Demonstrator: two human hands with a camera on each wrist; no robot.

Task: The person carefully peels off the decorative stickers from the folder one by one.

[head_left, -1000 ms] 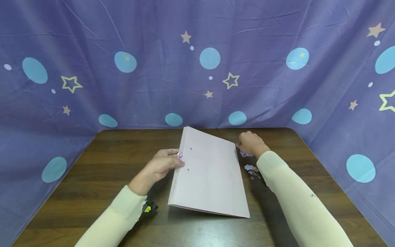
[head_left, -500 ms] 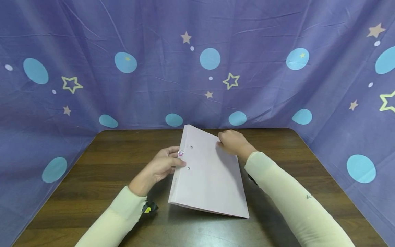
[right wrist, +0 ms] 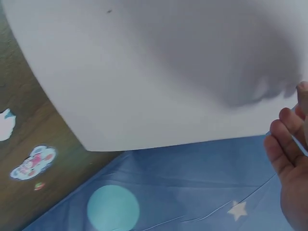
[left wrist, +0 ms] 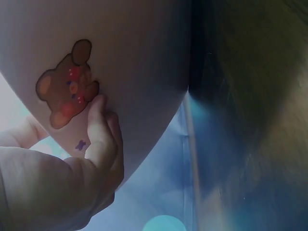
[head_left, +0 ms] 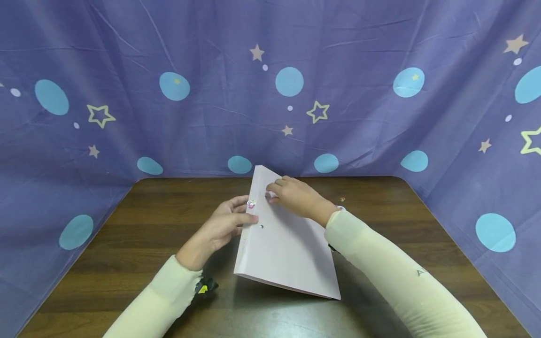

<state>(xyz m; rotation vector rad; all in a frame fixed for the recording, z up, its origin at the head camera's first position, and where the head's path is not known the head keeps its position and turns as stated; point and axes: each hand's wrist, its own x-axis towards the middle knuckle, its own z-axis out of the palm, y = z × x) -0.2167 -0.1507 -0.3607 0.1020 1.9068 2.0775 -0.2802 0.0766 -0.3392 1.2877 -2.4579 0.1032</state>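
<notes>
A white folder [head_left: 291, 253] stands tilted over the table, its spine to the left. My left hand [head_left: 224, 223] grips it by the spine, thumb on top and fingers behind. Beside that thumb, a small colourful sticker [head_left: 251, 204] sits on the spine. In the left wrist view, a brown bear sticker [left wrist: 67, 91] and a tiny purple sticker [left wrist: 81, 145] show on the other cover. My right hand [head_left: 296, 197] is over the folder near its upper rivet, fingertips together, apparently pinching a small pale sticker mostly hidden by the fingers.
Loose stickers lie on the brown wooden table [head_left: 160, 225] to the folder's right, including a pink-and-white sticker [right wrist: 33, 163] and a tiny red one [right wrist: 39, 186]. The right forearm partly covers that area. A purple patterned curtain [head_left: 211, 103] hangs behind the table.
My right hand has moved left from beside the loose stickers across the folder towards its spine. The left hand keeps its grip, and the folder's spine has risen slightly.
</notes>
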